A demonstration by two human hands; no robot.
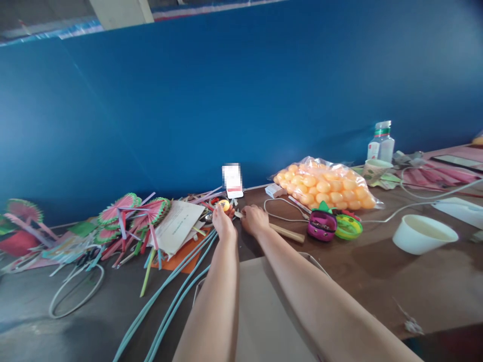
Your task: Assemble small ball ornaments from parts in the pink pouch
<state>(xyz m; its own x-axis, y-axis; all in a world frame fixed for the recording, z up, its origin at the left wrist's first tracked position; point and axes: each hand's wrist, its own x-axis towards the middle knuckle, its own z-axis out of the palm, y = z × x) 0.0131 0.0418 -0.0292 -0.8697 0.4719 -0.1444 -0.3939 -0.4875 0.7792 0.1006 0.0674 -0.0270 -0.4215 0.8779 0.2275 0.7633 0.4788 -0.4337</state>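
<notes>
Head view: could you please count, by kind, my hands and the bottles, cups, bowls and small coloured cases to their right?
Hands: 2 (left hand, right hand)
Bottles: 1 (clear bottle)
Cups: 1 (pale cup)
Bowls: 1 (white bowl)
Small cases: 2 (purple case, yellow-green case)
Total: 7

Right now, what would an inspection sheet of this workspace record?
Surface: brown tabletop, crowded along the back.
Job's things: orange ball at the left hand.
Clutter: pink-and-green fans, bag of orange balls, purple pouch, white bowl, bottle.
Hands: both in view, close together; right hand near a wooden stick; grips unclear.
Cables: white cable at right; pale blue strands, nature unclear.
Surroundings: blue panel behind.
</notes>
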